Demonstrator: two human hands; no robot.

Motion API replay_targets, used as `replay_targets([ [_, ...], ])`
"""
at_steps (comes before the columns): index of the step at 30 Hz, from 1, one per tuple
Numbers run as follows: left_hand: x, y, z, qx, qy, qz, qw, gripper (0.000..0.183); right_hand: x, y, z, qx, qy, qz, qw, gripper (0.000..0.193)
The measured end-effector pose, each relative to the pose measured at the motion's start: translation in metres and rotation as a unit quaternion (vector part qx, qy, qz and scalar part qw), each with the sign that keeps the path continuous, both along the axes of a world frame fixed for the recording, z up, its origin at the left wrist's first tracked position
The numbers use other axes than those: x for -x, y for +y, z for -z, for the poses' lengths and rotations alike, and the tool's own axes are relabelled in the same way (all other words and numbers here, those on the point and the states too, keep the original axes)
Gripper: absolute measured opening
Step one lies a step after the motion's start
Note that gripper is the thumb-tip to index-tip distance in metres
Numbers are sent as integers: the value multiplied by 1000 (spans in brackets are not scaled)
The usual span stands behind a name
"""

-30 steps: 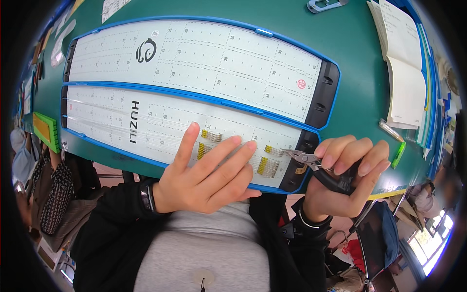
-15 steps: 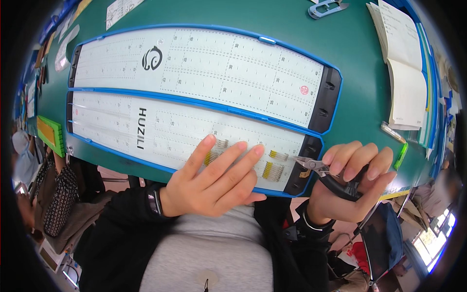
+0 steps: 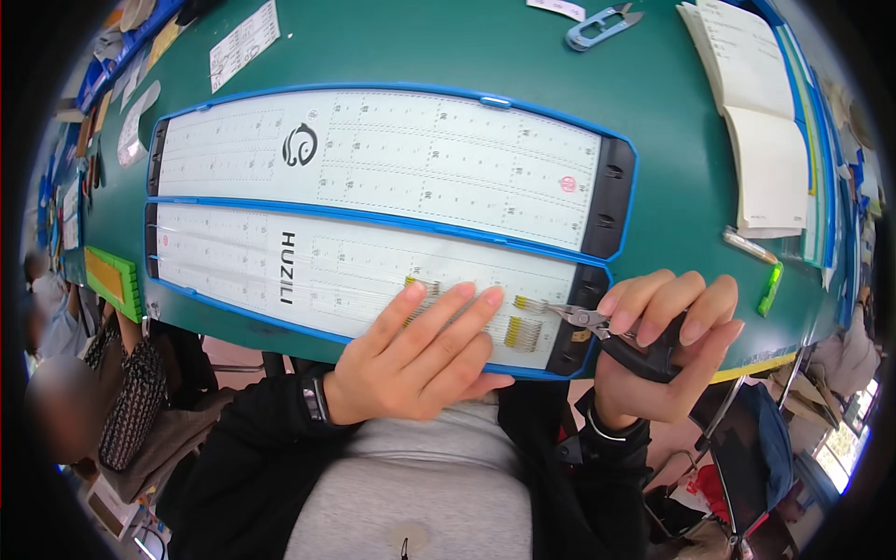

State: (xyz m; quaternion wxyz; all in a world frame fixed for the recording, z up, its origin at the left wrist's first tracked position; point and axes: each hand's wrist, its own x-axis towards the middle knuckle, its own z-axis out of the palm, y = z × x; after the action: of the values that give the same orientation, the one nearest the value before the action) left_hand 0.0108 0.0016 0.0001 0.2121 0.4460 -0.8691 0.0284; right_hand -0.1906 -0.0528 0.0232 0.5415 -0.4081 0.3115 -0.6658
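Note:
A long blue-framed case (image 3: 378, 201) lies unfolded on the green table, its two white panels covered with ruled marks. My left hand (image 3: 425, 359) rests over the near panel, fingers spread and stretched out. Partly covered by its fingertips is a row of thin pins or hooks (image 3: 430, 287) with yellow ends. In my right hand (image 3: 623, 387) is a pair of pliers with black handles (image 3: 639, 355). The jaws reach over the case's right end to a small yellow-ended row (image 3: 530, 303); whether they grip a piece I cannot tell. Another such row (image 3: 523, 333) sits just below.
Blue thread snips (image 3: 597, 28) lie at the far side. An open notebook (image 3: 761, 154) is at the right, with a green marker (image 3: 771, 287) below it. A printed paper (image 3: 245, 45) lies far left, a green tray (image 3: 114, 280) near left. Another person's sleeve (image 3: 129, 401) shows there.
The view has shifted, so the case and table appear a little lower. Relative to the case, the pliers' tips are slightly closer to the upper yellow-ended row. My left hand stays spread on the panel.

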Motion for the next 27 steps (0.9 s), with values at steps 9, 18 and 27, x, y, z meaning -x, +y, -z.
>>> replay_targets([
  [9, -3, -2, 2, -70, 59, 30, 995, 33, 46, -11, -18, 108, 688, 119, 707, 36],
  [18, 0, -3, -1, -81, 130, 36, 988, 31, 273, 83, -4, -60, 660, 516, 543, 19],
  [27, -2, 0, 2, -73, 139, 27, 987, 32, 340, 103, 41, -166, 638, 492, 568, 18],
])
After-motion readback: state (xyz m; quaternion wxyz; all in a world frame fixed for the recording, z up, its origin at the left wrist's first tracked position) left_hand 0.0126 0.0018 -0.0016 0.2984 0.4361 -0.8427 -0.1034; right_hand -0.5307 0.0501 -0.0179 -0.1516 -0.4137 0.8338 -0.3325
